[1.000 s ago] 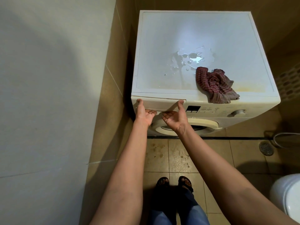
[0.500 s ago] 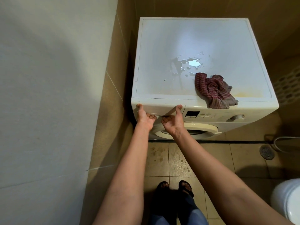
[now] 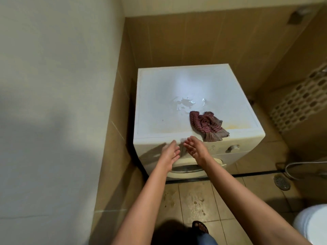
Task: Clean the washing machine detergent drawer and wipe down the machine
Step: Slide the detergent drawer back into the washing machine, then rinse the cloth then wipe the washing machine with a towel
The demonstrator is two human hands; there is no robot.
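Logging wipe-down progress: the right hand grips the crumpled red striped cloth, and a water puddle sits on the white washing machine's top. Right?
No. In the head view the right hand is open and empty; the crumpled red striped cloth lies on the white washing machine's top near its front edge. The water puddle does sit there.

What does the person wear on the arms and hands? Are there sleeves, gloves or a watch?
Both the left arm and right arm are bare as far as the frame reaches: no sleeves. The left hand and right hand have no gloves; neither wrist carries a watch or bracelet. Rings cannot be ruled out: the picture is too blurred.
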